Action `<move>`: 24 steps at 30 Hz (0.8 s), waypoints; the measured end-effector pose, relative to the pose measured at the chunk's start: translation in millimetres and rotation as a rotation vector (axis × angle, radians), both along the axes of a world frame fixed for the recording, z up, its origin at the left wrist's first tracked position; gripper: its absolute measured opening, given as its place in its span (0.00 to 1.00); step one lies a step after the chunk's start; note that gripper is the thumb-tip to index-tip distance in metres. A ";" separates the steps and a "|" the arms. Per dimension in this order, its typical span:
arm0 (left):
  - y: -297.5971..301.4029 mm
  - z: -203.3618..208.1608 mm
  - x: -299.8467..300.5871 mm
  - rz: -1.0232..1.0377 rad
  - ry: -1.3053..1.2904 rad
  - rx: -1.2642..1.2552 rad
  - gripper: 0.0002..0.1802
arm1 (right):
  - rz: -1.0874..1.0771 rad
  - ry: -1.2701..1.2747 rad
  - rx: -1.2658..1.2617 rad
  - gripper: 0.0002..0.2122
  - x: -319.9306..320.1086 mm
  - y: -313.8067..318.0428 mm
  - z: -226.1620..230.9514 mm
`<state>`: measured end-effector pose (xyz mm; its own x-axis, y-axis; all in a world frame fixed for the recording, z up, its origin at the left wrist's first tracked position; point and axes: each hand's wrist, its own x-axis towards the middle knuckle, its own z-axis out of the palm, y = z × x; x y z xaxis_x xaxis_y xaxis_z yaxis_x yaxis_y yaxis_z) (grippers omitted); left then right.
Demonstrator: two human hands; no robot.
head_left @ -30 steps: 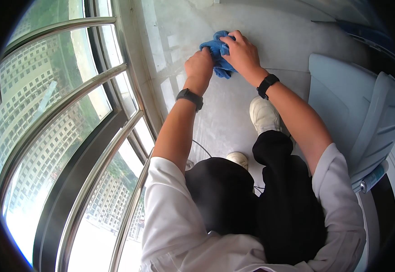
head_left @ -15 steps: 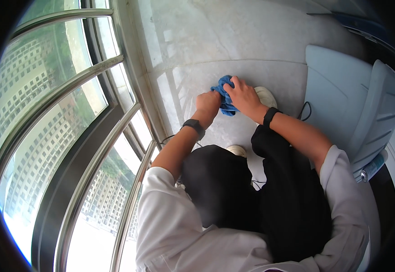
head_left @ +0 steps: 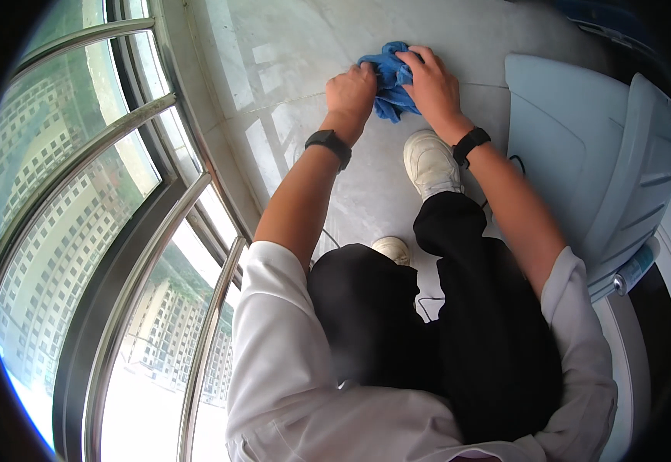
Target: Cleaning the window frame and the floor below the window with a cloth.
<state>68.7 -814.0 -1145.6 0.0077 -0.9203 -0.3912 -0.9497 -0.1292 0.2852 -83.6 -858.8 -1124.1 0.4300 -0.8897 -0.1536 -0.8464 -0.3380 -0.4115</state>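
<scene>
A crumpled blue cloth (head_left: 391, 77) is gripped between my two hands, just above or against the grey tiled floor (head_left: 312, 46); I cannot tell whether it touches. My left hand (head_left: 351, 94) closes on its left side, the fingertips partly hidden in the folds. From the right, my right hand (head_left: 432, 86) curls its fingers round the other side. Both arms reach well forward over my knees. My white right shoe (head_left: 431, 163) rests on the floor below the cloth, and the left shoe (head_left: 392, 249) shows beside my black trouser leg.
Metal railings (head_left: 112, 138) and window panes run along the left, with tall buildings outside. A pale blue plastic panel or bin (head_left: 562, 138) stands close on the right. Beside it lies a spray can (head_left: 634, 269). A thin dark cable (head_left: 429, 302) shows between my legs.
Both hands have moved farther forward, away from my body, carrying the cloth with them. More of the right shoe now shows. The view has shifted slightly.
</scene>
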 end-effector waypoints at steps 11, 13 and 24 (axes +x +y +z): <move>-29.1 4.1 -29.5 -0.075 0.144 0.027 0.10 | -0.170 0.045 -0.021 0.20 -39.9 0.4 -0.8; -14.4 4.9 -24.2 -0.065 0.117 0.041 0.10 | -0.081 0.093 0.013 0.19 -38.6 9.0 -1.3; 119.7 4.2 -23.5 0.073 0.022 0.197 0.06 | 0.388 0.123 -0.012 0.09 -10.1 92.2 2.1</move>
<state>45.2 -694.2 -1141.4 0.0610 -0.8231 -0.5646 -0.9294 -0.2531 0.2685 -93.8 -766.5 -1121.9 0.7133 -0.6668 -0.2158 -0.6977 -0.6463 -0.3089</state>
